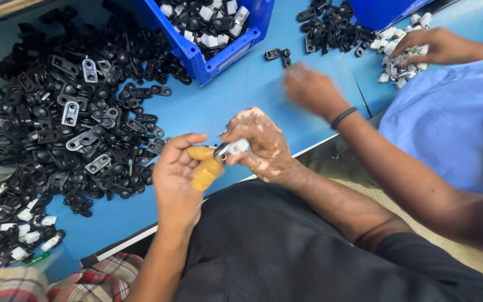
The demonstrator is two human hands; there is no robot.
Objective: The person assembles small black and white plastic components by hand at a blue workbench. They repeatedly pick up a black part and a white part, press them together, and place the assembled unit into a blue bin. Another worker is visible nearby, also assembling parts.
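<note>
My left hand (179,178) is held above the table's near edge, with yellow-brown covers on its thumb and forefinger, pinching one end of a small black and white clip part (229,149). My right hand (259,144) grips the white end of the same part from the right. Both hands meet over the blue table (219,106), just in front of my black shirt. A large heap of black clip parts (74,112) lies to the left of my left hand.
A blue bin (211,31) of black and white parts stands at the back centre. A co-worker in a light blue shirt sits on the right, one hand (311,89) blurred over the table, the other (437,46) on a small pile of white parts (398,56). Assembled parts (6,229) lie at the lower left.
</note>
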